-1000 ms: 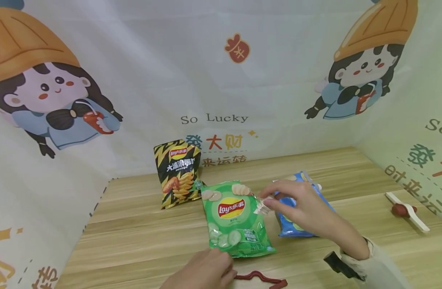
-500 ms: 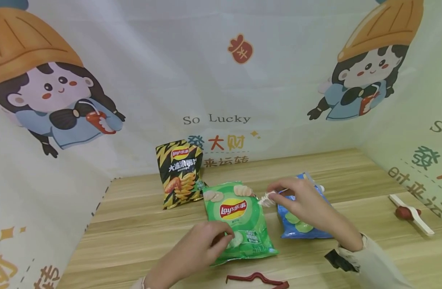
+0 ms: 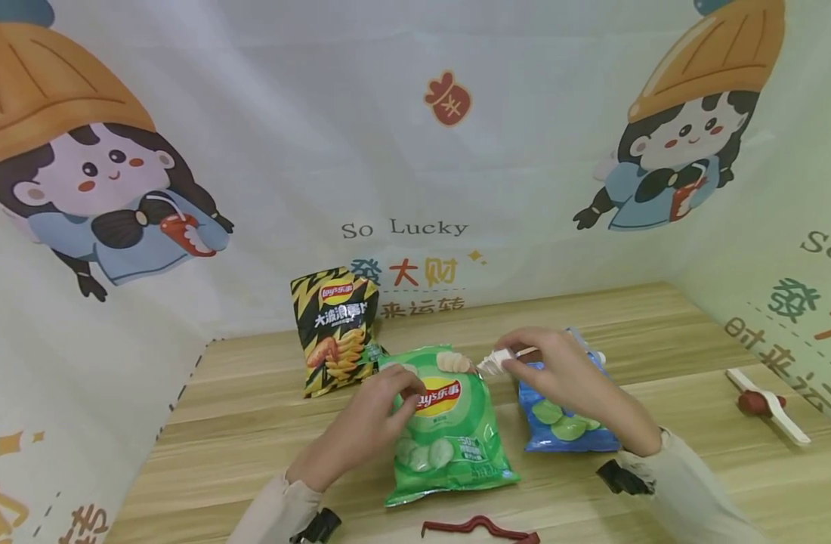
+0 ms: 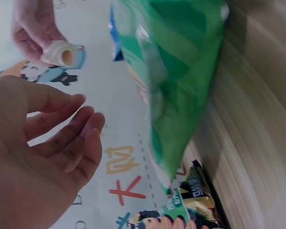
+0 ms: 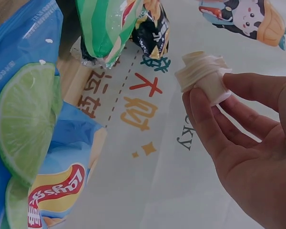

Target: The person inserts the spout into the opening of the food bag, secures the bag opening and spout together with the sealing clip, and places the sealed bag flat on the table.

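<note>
In the head view, my right hand (image 3: 568,378) pinches a small white hollow roll (image 3: 495,361) between thumb and fingers, near the top right corner of a green Lay's chip bag (image 3: 449,446). Spiral layers show on the roll (image 5: 202,76) in the right wrist view, and its round opening faces the left wrist camera. My left hand (image 3: 364,419) hovers over the green bag's left part, fingers loosely bent, holding nothing; in the left wrist view a gap separates it from the bag. Behind the right hand lies a blue Lay's bag (image 3: 551,434), partly covered.
A black and yellow Lay's bag (image 3: 334,325) leans at the back left. Near the front edge lies a dark red wavy strip (image 3: 480,523). At the right, a white strip (image 3: 783,412) lies across a dark red round piece (image 3: 749,404). Printed cloth walls enclose the table.
My left hand has left the dark red strip at the front and moved up over the green bag. My right hand keeps the white roll, turned a little and shifted slightly up.
</note>
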A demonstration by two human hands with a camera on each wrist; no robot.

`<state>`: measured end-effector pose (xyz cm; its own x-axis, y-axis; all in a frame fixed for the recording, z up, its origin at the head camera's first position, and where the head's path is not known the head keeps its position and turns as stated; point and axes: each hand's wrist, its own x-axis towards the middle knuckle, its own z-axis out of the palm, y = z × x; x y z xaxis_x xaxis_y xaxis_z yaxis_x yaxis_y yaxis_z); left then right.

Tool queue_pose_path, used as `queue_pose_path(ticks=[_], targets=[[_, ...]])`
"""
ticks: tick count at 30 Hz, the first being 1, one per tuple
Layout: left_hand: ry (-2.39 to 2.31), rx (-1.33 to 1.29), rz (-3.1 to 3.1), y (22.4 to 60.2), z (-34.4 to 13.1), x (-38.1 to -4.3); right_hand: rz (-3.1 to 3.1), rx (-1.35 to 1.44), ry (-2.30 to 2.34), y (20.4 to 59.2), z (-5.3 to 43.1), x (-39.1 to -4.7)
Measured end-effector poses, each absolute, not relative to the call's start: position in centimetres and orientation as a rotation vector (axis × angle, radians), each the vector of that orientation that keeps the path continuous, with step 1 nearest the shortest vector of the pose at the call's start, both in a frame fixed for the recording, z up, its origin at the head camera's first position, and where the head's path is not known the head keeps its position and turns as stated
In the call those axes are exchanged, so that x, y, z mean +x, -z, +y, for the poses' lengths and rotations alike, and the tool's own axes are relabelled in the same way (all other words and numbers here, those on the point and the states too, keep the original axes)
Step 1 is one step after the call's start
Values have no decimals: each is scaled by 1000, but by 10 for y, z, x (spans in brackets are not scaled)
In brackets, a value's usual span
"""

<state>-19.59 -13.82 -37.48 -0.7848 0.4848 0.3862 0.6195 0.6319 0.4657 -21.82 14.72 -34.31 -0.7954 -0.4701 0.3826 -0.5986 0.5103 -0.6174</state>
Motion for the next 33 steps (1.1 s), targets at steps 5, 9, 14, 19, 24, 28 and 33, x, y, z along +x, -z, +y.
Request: queue_pose_path(ticks=[5,9,14,19,24,28,33], targets=[[847,-848,-2634,381,-137,-216,-2598,885,-1151,342,140,-227],[833,-817,-2666,384,-136,-231,-2613,849,-1157,340,135,-234],[842,-762,-2708,388,-133,-249,-2609,840,-1204,339,131,-243],[855,-673,-2746,393,-131,-263,-2595,840,-1217,340,127,-249],[813,-603,-2754,401,-129,-271,-2586,847,-1226,343,126,-252],[790,-525,-2784,407,-126,-274,-2584,851,-1219,345,127,-253],[763,-452,-2793,419,-123,-274,-2589,852,-1203,348,130,-255]])
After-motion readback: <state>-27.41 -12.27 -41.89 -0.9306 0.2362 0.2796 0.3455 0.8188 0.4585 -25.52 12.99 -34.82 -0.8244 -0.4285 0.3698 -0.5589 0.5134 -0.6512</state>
